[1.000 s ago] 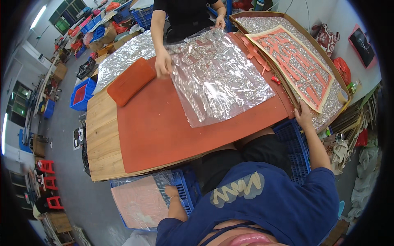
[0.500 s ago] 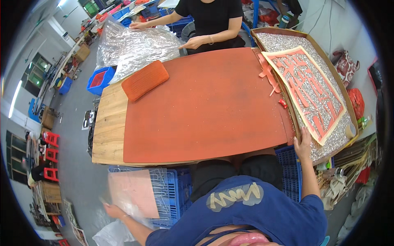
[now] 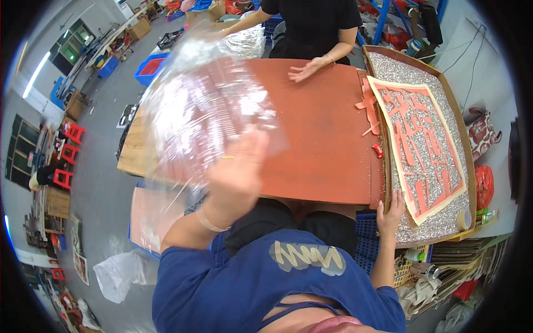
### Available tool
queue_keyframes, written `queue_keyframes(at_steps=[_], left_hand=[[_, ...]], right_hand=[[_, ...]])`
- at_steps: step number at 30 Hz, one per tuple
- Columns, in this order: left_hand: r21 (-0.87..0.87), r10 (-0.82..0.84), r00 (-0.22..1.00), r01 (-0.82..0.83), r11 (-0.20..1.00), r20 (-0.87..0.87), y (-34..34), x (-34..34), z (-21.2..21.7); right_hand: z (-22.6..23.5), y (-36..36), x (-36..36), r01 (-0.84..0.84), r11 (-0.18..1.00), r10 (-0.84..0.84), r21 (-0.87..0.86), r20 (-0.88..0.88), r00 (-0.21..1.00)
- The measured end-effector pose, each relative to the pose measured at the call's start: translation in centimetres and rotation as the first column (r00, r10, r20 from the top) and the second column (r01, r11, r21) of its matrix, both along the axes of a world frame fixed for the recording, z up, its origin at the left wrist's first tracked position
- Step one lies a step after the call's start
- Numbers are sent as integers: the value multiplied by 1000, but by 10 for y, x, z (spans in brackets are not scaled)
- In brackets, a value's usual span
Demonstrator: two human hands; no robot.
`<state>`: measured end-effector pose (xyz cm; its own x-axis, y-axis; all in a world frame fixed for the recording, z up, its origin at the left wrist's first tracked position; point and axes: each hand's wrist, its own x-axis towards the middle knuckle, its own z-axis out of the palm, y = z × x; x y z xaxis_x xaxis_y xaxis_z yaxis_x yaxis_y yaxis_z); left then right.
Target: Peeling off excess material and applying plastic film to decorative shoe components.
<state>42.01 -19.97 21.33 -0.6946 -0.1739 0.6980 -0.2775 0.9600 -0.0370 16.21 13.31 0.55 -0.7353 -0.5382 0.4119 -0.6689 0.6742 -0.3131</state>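
Note:
My left hand (image 3: 239,169) is raised over the near left part of the table, smeared by motion. A large clear plastic sheet (image 3: 200,116) hangs in the air beside and beyond it, glossy and blurred. Whether my fingers grip that sheet is not visible. My right hand (image 3: 391,213) lies with fingers stretched out on the near left rim of a shallow tray (image 3: 447,233) filled with silvery glitter. In that tray rests a cream-bordered panel (image 3: 425,150) with coral cut-out strokes, close to my right fingertips.
A red-brown board (image 3: 316,133) covers most of the wooden table (image 3: 131,147). Across it stands a co-worker (image 3: 312,28), one open hand over the board. A pink sheet stack (image 3: 151,208) lies in a blue crate at lower left. Coral scraps (image 3: 367,105) sit by the tray.
My left hand has swung up and right from the pink stack to above the table. Clear plastic now hangs over the board. The co-worker's hand has moved right, over the board.

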Motion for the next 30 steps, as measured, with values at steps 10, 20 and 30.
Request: queue_keyframes(at_steps=[10, 20, 30], left_hand=[[456, -167, 932, 2, 890, 323, 69, -104, -228], [565, -97, 819, -299, 769, 566, 114, -143, -220], [521, -298, 949, 204, 829, 103, 50, -75, -246]], right_hand=[[-15, 11, -8, -102, 994, 103, -27, 26, 994], [-35, 20, -43, -128, 978, 143, 164, -86, 986], [-26, 29, -33, 47, 985, -29, 166, -112, 993]])
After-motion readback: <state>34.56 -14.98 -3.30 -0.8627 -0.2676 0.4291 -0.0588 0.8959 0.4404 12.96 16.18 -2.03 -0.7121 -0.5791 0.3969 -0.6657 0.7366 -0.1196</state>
